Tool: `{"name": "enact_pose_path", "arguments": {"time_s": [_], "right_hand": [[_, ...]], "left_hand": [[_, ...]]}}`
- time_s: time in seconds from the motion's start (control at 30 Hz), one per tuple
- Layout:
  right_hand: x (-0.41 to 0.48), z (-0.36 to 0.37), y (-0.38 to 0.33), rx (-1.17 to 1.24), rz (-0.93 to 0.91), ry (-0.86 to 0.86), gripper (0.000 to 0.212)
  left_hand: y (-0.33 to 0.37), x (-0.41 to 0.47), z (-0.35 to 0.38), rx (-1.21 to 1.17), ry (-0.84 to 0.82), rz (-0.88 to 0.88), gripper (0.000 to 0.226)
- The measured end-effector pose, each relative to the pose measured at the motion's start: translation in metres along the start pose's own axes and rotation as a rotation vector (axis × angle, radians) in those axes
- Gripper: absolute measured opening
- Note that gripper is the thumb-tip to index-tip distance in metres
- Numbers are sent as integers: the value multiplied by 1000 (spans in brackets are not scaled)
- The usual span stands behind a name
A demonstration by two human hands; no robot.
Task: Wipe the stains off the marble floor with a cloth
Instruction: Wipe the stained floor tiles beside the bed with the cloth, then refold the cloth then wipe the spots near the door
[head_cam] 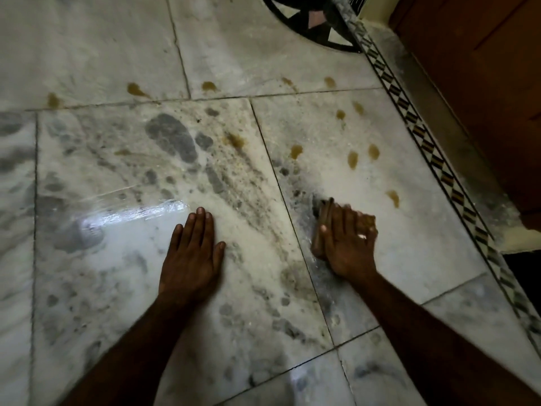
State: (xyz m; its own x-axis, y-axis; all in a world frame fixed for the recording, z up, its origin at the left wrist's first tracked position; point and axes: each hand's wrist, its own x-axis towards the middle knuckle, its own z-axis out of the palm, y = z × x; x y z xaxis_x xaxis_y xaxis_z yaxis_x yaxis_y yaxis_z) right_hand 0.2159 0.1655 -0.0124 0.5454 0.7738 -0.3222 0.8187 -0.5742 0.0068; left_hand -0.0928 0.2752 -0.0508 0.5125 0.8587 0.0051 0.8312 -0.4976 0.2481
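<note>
My left hand [191, 259] lies flat on the white and grey marble floor [117, 259], fingers straight and pointing away from me. My right hand [348, 241] presses a folded brown cloth [320, 222] against the floor, with fingers spread over it; most of the cloth is hidden under the palm, and the fingers are blurred. Several yellow-brown stains dot the floor beyond the hands, such as a stain [352, 159] ahead of the right hand, a stain [393, 197] to its right and a stain [136, 89] further off. A wet shiny patch [131, 215] lies left of my left hand.
A black-and-white patterned border strip [433, 159] runs diagonally along the right. Beyond it stands a brown wooden door or panel [483, 83]. A dark star-shaped inlay [310, 19] is set in the floor at the top.
</note>
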Motion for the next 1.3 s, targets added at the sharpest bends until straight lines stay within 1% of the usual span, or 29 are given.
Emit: {"name": "enact_pose_path", "arguments": {"time_s": [0.1,0.2,0.23,0.3,0.33,0.4,0.43,0.47,0.5,0.53,0.6,0.67,0.7,0.77,0.83,0.9,0.97,1.0,1.07,1.13,1.2,1.23,1.3], "right_hand": [[-48,17,-9,61,-14,-47,76],[-88,28,-32,28,-60,-17,69],[-96,30,-38,35,-94,-45,69],[-103,26,-46,18,-233,-59,72],[-102,20,-47,63,-277,-59,73],[-93,3,-39,283,-225,-98,73],[-90,-6,-32,412,-156,-64,71],[-87,-13,-22,491,-65,-6,66],[-85,-20,-8,522,26,41,58],[-85,-24,5,518,101,42,53],[-91,-27,26,478,200,-54,48],[-102,-25,33,479,231,-152,44],[-107,-24,33,499,229,-181,41],[-117,-21,29,545,220,-202,36],[-120,-18,24,581,219,-195,34],[-122,-15,20,596,219,-128,33],[-123,-12,17,622,230,-39,30],[-123,-12,16,639,231,-17,29],[-122,-13,13,661,231,-35,31],[-116,-16,13,703,268,-80,30],[-107,-24,14,778,290,-78,15],[-103,-28,13,821,281,-73,9],[-95,-39,9,926,270,-71,7]], "left_hand": [[3,-8,0,-11,-14,-32,69],[11,-17,0,-33,-26,-68,69],[16,-20,-1,-44,-28,-78,69],[31,-29,-5,-81,-40,-78,70],[41,-32,-9,-105,-53,-64,70],[62,-34,-14,-156,-70,-31,70],[72,-34,-16,-177,-79,-18,69],[80,-32,-16,-198,-96,-10,68],[90,-31,-16,-217,-124,7,66],[100,-28,-19,-234,-176,16,64],[120,-23,-28,-278,-280,14,55],[135,-23,-31,-361,-329,-4,49],[140,-24,-31,-399,-325,-24,50],[145,-25,-30,-413,-323,-37,53],[145,-27,-29,-428,-332,-62,56],[142,-29,-31,-466,-356,-84,66],[141,-34,-36,-551,-382,-80,88],[140,-36,-37,-596,-391,-77,95],[136,-37,-37,-668,-414,-103,100],[136,-37,-41,-719,-410,-140,98],[140,-36,-49,-775,-397,-195,91],[143,-36,-53,-799,-392,-232,79],[148,-35,-58,-858,-407,-333,48]]}}
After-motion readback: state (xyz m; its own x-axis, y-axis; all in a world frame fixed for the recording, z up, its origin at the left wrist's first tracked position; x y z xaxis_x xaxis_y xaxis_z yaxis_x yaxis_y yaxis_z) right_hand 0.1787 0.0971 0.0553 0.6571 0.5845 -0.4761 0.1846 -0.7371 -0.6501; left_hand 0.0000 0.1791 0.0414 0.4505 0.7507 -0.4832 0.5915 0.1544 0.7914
